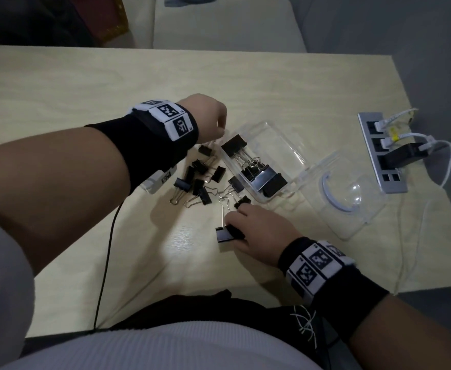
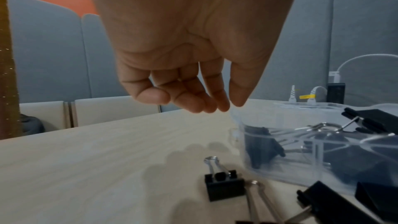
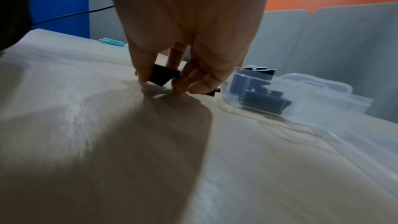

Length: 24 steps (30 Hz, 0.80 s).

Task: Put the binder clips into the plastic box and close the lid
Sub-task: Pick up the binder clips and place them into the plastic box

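Head view: nearest the camera, the person's white ribbed top and a dark garment meet the table [image 1: 59,84] edge; the table is a pale wood-grain surface with a soft light reflection near its middle. A thin black cable [image 1: 107,252] runs over the near edge towards the left wrist. The right hand [image 1: 261,231] rests on the surface, thumb and fingers pinching a large black clip [image 1: 225,233] whose wire handles point away from the person. Beyond it, loose clips [image 1: 197,180] lie scattered just left of the box [image 1: 285,153], a clear plastic tray that already contains several large clips. Its lid [image 1: 352,201] lies open and flat on the table to the right, joined along the box's long side. Further right, a grey socket strip [image 1: 381,153] is set in the surface, with white cables and a black adapter plugged in. The left hand [image 1: 213,116] hovers above the far-left corner of the box, fingers loosely curled and gathered, holding nothing visible. Past the far table edge stand cream chairs [image 1: 227,25].

Left wrist view: the fingertips [image 2: 221,106] hang just over the box [image 2: 280,142] rim; grey padded panels and an orange wall form the background.

Right wrist view: the right hand [image 3: 185,67] grips the clip [image 3: 163,76] against the table; blue and orange wall sections lie behind.
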Each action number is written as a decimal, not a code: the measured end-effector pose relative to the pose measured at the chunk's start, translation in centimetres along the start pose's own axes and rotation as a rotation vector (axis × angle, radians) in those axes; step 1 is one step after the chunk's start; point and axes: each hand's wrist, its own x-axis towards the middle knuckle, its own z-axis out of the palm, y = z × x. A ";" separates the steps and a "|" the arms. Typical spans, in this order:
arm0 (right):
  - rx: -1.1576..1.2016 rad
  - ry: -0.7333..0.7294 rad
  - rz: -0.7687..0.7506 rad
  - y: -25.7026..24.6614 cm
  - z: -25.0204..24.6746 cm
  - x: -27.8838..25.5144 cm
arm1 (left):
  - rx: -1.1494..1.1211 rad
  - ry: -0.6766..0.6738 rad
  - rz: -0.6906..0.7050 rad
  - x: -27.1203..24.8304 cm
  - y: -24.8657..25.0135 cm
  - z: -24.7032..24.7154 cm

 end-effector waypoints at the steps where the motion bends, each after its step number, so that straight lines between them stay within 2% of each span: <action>1: 0.035 0.030 -0.012 0.1 -0.4 -0.1 | -0.008 0.006 -0.012 0.0 -0.2 -0.1; 4: 0.174 0.242 0.023 0.6 -2.5 0.0 | -0.023 0.033 -0.027 -0.1 -0.7 -0.4; 7: 0.196 0.441 0.034 1.6 -4.5 0.8 | -0.128 0.050 0.011 -0.4 -0.5 -0.7; 12: 0.101 0.363 0.188 3.4 -7.1 2.9 | -0.481 -0.113 0.133 -1.2 0.7 -1.1; 15: 0.111 0.340 0.222 3.9 -8.0 3.6 | -0.468 -0.129 0.154 -0.9 0.9 -0.7; 17: 0.147 0.329 0.234 4.0 -8.2 4.0 | -0.410 -0.069 0.144 -0.4 0.8 -0.4; 20: 0.268 0.367 0.242 3.8 -8.4 4.1 | -0.522 0.033 0.140 0.0 1.1 -0.4; 22: 0.336 0.428 0.276 3.6 -8.3 4.1 | -0.486 0.122 0.193 -0.1 1.6 -0.7; 24: 0.380 0.485 0.337 3.7 -8.2 4.1 | -0.338 0.192 0.292 -0.2 2.4 -1.2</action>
